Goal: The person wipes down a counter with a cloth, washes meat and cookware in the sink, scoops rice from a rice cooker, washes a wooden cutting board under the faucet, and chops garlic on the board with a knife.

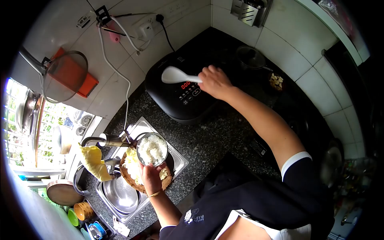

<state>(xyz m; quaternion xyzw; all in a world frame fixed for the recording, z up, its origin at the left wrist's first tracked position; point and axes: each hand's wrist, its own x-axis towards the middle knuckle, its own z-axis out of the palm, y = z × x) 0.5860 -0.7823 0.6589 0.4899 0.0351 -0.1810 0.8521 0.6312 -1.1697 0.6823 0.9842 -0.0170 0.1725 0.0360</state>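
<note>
Filling the corner, one dark speckled desk [200,138] carries everything, its far part sinking into shadow. One metal sink [182,162] is set into it, largely covered, so its basins are hard to make out in full. One black rice cooker [176,102] stands near the tiled wall, its lid down. One woven basket [167,182] sits over the sink, its pale contents partly hidden. One yellow cloth [94,162] hangs beside it at the tap.

One round bowl [164,157] of white rice [152,149] is above the basket; whether they touch, I cannot tell. The left hand [151,178] grips it from the near side, the thumb at the rim and the other fingers mostly out of sight.

One white paddle [176,76] is over the cooker's lid, closed in the right hand [216,82], which hides the handle's end. Its long axis runs nearly level across the view, the broad head pointing left, away from the hand. Beneath the handle, red digits [185,85] show, partly covered.
</note>
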